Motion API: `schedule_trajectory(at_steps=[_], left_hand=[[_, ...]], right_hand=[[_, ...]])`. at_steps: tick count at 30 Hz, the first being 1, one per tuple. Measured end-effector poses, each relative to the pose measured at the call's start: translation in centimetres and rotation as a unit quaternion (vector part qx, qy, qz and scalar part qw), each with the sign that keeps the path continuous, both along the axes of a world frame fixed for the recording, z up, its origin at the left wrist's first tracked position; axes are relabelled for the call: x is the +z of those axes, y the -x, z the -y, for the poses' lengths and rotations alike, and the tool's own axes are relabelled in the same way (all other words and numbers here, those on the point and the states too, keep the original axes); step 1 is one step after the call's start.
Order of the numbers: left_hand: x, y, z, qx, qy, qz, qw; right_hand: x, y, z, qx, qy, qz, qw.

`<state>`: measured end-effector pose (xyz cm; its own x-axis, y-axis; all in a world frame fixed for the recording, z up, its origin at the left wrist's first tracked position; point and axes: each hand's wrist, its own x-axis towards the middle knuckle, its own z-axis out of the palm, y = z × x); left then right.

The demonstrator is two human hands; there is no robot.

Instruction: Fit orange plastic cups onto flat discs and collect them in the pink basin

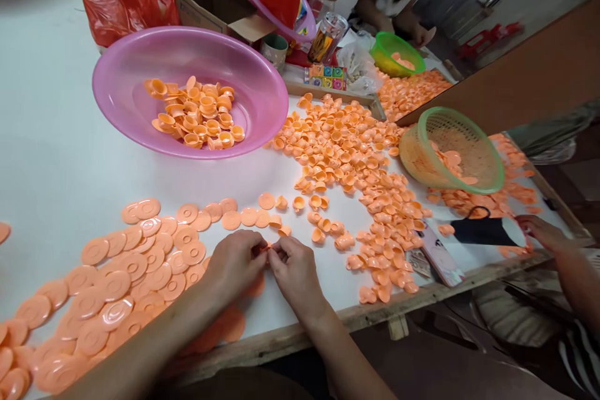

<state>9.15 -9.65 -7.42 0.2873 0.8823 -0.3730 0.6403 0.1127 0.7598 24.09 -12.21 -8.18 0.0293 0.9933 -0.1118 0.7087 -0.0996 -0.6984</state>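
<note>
My left hand (239, 259) and my right hand (295, 265) meet over the white table (225, 181), fingertips pinched together. A small bit of orange plastic shows between them; most of it is hidden by the fingers, so its kind is unclear. Left of my hands spreads a layer of flat round orange toy saucers (134, 265), some under my left forearm. On the right lies a heap of small orange toy cups (344, 144), a few of them loose near my right fingers. Beyond, a pink basin (122, 100) holds a pile of cups, some apparently joined to saucers.
A green basket (412, 150) with orange pieces stands at the right, near a phone (438, 256) and a co-worker's hand (544, 234). Farther back are a red bag (126, 0), a cardboard box (201, 9), a mug (274, 50) and another person's hands by a green bowl (387, 59).
</note>
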Motion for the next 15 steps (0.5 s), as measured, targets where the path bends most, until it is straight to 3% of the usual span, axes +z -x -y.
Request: schedule_trajectory(at_steps=[3,8,12,15], left_hand=[[-0.3,-0.5,0.1,0.017,-0.002,-0.056,0.998],[-0.5,-0.3,0.3,0.018,-0.014,-0.060,0.998],[-0.2,-0.5,0.6,0.041,-0.015,-0.067,0.997],[-0.3,-0.7,0.7,0.053,-0.017,-0.064,0.996]], right_hand=[[-0.1,0.7,0.2,0.005,-0.022,0.049,0.999],[0.0,1.1,0.0,0.017,-0.040,0.083,0.996],[1.5,-0.7,-0.5,0.067,-0.009,0.027,0.997],[2.1,-2.2,-0.8,0.029,-0.050,0.042,0.997]])
